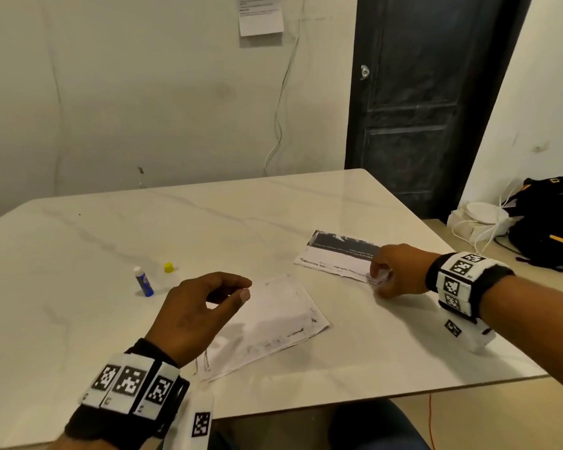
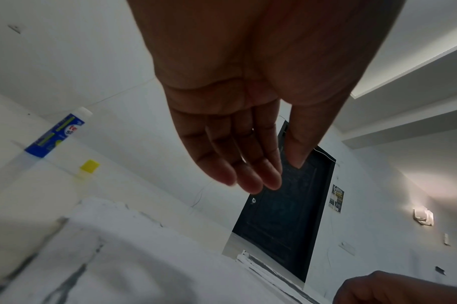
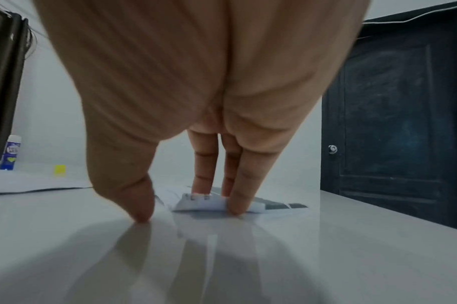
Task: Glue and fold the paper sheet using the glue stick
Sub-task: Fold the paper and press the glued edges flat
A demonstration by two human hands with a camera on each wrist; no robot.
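A folded white paper sheet (image 1: pixel 273 323) (image 2: pixel 118 246) (image 3: pixel 27 181) lies on the marble table (image 1: pixel 208 222) in front of me. My left hand (image 1: pixel 244 289) (image 2: pixel 271 172) hovers over its left part, fingers relaxed, holding nothing. A printed sheet with a dark band (image 1: pixel 335 254) (image 2: pixel 263 267) (image 3: pixel 214 202) lies to the right. My right hand (image 1: pixel 379 276) (image 3: pixel 188 214) presses straight fingertips (image 3: pixel 232 207) on its near corner, thumb on the table beside it. The blue glue stick (image 1: pixel 143 282) (image 2: pixel 56 135) (image 3: pixel 10 152) stands uncapped at the left, its yellow cap (image 1: pixel 168 267) (image 2: pixel 90 165) (image 3: pixel 60 170) next to it.
A black backpack (image 1: pixel 550 222) and a white box with cables (image 1: pixel 478 219) sit beyond the table's right edge. A dark door (image 1: pixel 420 108) stands behind the table's far right corner. A note (image 1: pixel 260 14) hangs on the wall.
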